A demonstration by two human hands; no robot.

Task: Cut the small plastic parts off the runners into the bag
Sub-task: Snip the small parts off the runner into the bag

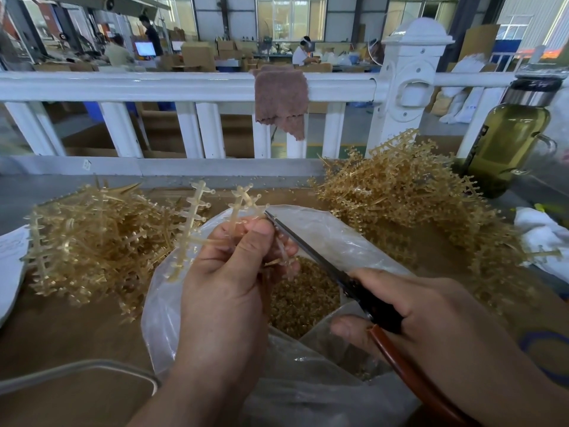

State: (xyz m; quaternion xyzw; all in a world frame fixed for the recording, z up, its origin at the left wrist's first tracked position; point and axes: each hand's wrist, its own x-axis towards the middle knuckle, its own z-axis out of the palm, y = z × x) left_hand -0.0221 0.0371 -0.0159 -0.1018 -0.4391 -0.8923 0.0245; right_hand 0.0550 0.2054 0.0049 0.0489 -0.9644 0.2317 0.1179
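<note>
Two hands cut over the clear plastic bag (338, 232): the left hand (228, 272) pinches a pale amber branched runner (243, 200), the right hand (431, 318) grips dark-bladed scissors (311, 251), whose tip, I judge, must next meet a small part (258, 197).

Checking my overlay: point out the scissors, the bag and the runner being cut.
scissors (308, 249), head view, middle of the blade.
bag (338, 235), head view, its clear far wall.
runner (194, 211), head view, its upright left stem.
</note>
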